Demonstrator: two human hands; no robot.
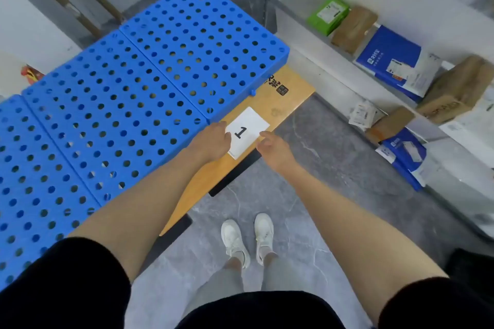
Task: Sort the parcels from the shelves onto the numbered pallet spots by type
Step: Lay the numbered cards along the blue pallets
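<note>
A white card marked "1" (250, 125) lies on the wooden bench edge (291, 93) beside the blue perforated pallet (149, 83). My left hand (213, 139) rests on the card's left side, fingers over its edge. My right hand (275, 148) hovers at the card's right corner with loosely curled fingers, holding nothing. Parcels lie on the white shelves at the right: a green box (328, 14), brown parcels (354, 28), a blue and white mailer (395, 61), a large brown box (457, 88).
More parcels sit on the lower shelf: a small brown box (389, 124), white slips (362, 113), another blue mailer (405, 153). Grey floor (320, 168) runs between the bench and shelves, where my feet in white shoes (247, 238) stand. A red item (32, 73) lies far left.
</note>
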